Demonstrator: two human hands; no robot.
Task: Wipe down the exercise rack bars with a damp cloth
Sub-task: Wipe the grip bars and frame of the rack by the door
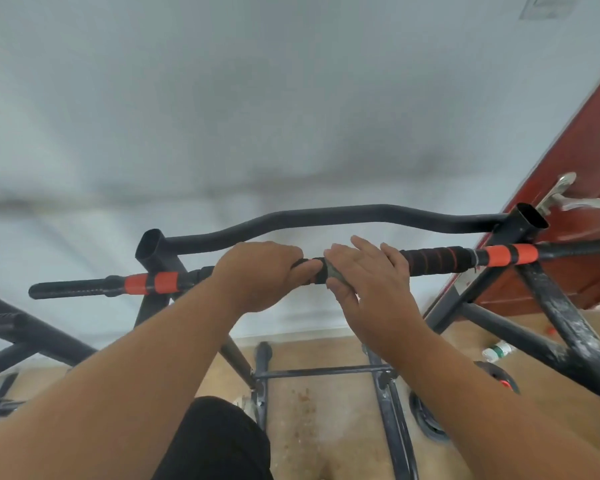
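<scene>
A black pull-up bar (430,262) with orange bands and foam grips runs left to right across the middle of the view. My left hand (257,275) grips the bar near its centre, fingers curled over it. Just to its right, my right hand (368,282) pinches a small grey cloth (334,271) against the bar between thumb and fingers. Most of the cloth is hidden under that hand. Behind runs a second, curved black bar (326,216) of the rack.
Rack uprights (561,323) slant down at right, more frame tubes (32,334) at left. A red door (575,188) with a metal handle stands at right. On the tan floor lie a plastic bottle (497,351) and a weight plate (426,420). A white wall fills the background.
</scene>
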